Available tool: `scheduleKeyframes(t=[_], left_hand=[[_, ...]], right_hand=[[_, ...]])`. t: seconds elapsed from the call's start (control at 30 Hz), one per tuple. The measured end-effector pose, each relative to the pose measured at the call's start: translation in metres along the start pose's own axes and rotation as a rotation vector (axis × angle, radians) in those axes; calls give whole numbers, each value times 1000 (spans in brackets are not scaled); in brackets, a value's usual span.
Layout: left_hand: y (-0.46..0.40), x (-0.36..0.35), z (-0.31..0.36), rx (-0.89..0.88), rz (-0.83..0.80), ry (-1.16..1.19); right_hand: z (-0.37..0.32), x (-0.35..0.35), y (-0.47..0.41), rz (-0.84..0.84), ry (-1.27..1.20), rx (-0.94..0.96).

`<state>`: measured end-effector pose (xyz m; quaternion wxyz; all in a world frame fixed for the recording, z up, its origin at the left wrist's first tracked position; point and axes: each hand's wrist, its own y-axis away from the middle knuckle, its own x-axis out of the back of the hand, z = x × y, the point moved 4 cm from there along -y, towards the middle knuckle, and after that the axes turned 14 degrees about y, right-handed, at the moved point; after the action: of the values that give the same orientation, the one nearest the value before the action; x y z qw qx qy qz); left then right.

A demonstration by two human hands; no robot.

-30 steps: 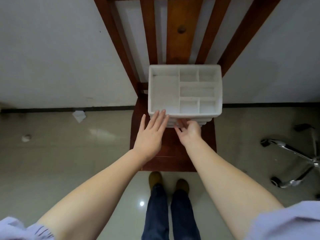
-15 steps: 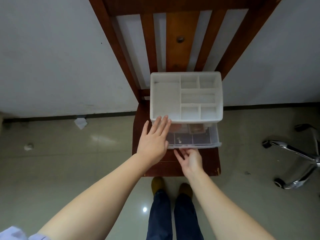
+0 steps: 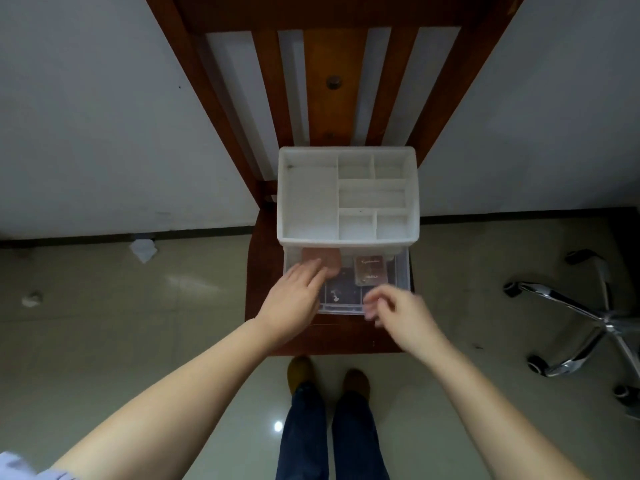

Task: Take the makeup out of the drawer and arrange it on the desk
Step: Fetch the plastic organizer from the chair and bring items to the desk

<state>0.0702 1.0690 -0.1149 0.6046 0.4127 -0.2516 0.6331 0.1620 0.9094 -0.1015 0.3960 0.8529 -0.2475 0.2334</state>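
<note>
- Since half a second back: left hand (image 3: 294,303) has left the organizer's front edge and reached into the open drawer (image 3: 401,271); right hand (image 3: 401,311) has let go of the drawer front and lifted just above it.
- Left hand: fingers straight and together, tips resting on the pink compact (image 3: 327,259) at the drawer's back left. Not curled round it.
- Right hand: fingers loosely curled, holding nothing; motion-blurred, hovering over the drawer's front right corner.
- Makeup all inside the drawer: pink compact back left, rose-gold case (image 3: 370,270) back right, dark palette (image 3: 343,292) at the front between the hands.
- White organizer (image 3: 348,195) sits on the seat of a wooden chair (image 3: 334,84); top compartments hold nothing visible.
- Office chair base (image 3: 585,317) on the floor to the right.
</note>
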Motion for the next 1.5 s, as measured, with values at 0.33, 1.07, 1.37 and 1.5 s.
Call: scheduleKeyframes(t=[0.33,1.07,1.37,1.5], left_hand=[[-56,-23,-24,229,-127,-196],[52,-21,-5,579,-591,684],[21,-10,-9,549,-583,670],[1,0,-17,545,-557,643]], right_hand=[[6,-16,-75,77,1045,270],[19,-14,22,-455,570,141],[15,12,-10,-334,604,123],[9,21,-34,-324,616,117]])
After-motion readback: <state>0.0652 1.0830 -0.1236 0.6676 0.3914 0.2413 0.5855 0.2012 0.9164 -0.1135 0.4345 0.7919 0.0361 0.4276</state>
